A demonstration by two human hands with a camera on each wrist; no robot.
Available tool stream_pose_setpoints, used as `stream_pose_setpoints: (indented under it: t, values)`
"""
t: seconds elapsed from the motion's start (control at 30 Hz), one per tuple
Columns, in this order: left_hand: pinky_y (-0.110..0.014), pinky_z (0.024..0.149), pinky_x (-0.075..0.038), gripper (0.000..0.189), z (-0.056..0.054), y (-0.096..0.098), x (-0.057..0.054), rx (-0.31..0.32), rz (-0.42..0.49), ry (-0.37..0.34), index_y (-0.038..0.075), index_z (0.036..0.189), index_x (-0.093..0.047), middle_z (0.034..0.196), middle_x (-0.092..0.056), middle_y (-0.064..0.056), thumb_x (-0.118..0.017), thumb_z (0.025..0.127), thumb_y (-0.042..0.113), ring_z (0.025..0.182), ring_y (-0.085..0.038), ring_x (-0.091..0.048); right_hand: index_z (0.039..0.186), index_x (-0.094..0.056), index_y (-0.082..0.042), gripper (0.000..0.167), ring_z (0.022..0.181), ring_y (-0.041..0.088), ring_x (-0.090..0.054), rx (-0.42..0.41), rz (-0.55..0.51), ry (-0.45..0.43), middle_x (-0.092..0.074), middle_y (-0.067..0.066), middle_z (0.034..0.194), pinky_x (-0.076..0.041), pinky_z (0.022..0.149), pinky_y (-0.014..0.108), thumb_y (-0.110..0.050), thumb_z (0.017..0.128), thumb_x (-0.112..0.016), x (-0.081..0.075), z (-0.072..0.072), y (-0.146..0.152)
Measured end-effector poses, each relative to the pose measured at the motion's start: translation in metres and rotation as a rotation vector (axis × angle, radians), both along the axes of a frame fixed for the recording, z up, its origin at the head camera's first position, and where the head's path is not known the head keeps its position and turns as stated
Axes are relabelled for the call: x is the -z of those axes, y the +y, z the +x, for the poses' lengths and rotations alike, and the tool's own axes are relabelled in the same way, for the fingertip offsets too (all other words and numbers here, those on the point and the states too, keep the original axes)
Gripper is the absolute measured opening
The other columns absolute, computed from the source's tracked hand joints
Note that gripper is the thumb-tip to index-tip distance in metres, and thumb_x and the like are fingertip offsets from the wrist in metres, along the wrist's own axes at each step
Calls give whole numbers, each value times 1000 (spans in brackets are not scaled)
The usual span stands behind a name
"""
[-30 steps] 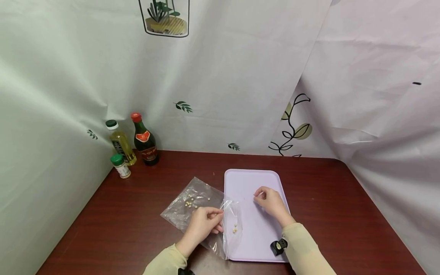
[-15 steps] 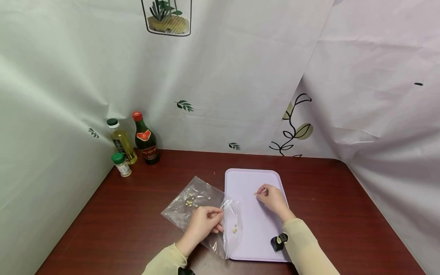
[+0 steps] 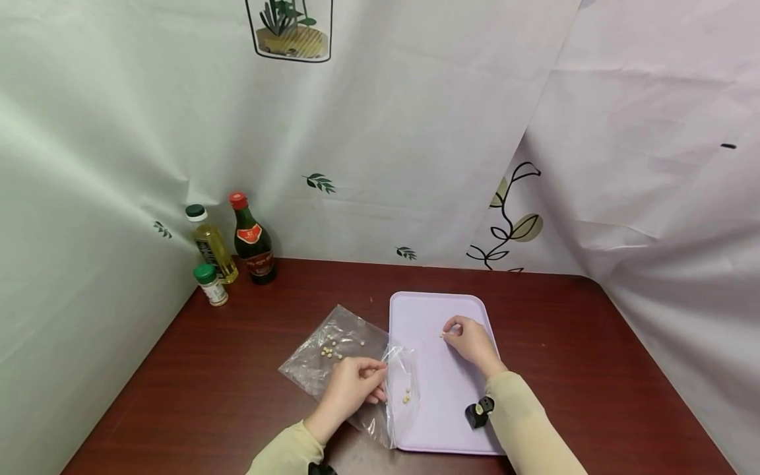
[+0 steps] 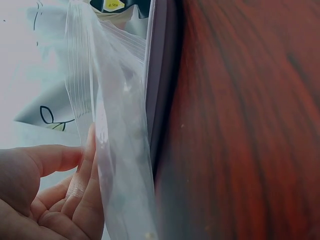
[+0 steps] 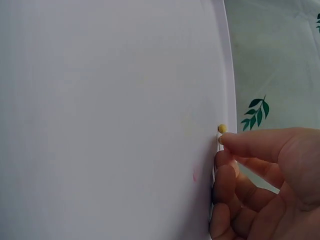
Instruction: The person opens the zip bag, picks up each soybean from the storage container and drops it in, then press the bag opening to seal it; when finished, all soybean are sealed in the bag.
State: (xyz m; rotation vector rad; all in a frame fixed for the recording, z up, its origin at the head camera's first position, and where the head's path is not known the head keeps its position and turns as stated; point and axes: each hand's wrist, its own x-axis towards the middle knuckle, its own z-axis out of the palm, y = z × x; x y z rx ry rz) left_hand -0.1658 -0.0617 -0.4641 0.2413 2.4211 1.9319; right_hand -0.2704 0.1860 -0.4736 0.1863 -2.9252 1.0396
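Note:
With thumb and forefinger my left hand [image 3: 350, 386] pinches the mouth edge of a clear plastic zip bag [image 3: 315, 369]. The bag lies partly on the table and partly over the left side of a lilac tray [image 3: 433, 307]. Several small, round yellow beans [image 3: 327, 353] show through it, a few of them near its mouth above the tray. Over the tray, my right hand [image 3: 469, 340] has thumb and fingers together with a small yellow bean [image 5: 222, 128] at the tips. A second round piece [image 5: 220, 140] sits right below it, partly hidden by the thumb.
At the back left of the dark red table [image 3: 178, 382] stand a green bottle [image 3: 254, 244] with a red cap, an oil bottle [image 3: 212, 247] and a small green-lidded jar [image 3: 210, 285]. A pale printed curtain [image 3: 386, 132] encloses the back and sides.
Small pale pieces have come into sight at my right fingertips, which have stayed over about the same spot on the tray. My left hand keeps its pinch on the bag, unmoved.

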Motion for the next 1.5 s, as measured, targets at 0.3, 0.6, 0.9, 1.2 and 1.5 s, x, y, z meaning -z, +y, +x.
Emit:
stream_pose_setpoints:
  t: [0.3,0.6,0.9,1.2,1.5]
  values:
    - [-23,45,-56,24,1,0,-1,-2,7,-3,-13,101,-66,63,-68,-16,-65,86,6,51,-24,-67,84,-67,-12,7,59,13,-46,-21,45,-13,-52,0,64,-38,53,26,-10,79,-71,-1,0,-3]
    - [-23,45,-56,24,2,-1,0,4,-5,-5,-13,101,-66,64,-68,-16,-65,86,6,51,-22,-67,78,-65,-12,6,59,13,-47,-1,54,-32,-53,-1,64,-40,53,26,-11,79,-71,-2,4,-2]
    - [-23,45,-56,23,1,-1,0,3,-16,-3,-14,100,-66,63,-67,-15,-64,87,5,50,-21,-66,79,-66,-11,5,61,13,-47,15,41,-15,-53,-1,65,-39,55,25,-12,79,-71,-3,9,1]
    - [-22,44,-56,23,1,0,-1,-5,-20,1,-13,100,-66,62,-67,-15,-65,86,5,50,-21,-66,81,-66,-11,5,47,9,-50,13,-23,-6,-54,-3,58,-39,47,23,-12,79,-71,-9,19,-2]
    - [-23,45,-56,23,1,0,-3,-2,-20,2,-14,101,-65,62,-67,-16,-64,86,4,50,-21,-66,81,-67,-13,5,48,8,-48,-10,-27,30,-56,-5,62,-42,48,23,-13,80,-71,-18,31,-9]
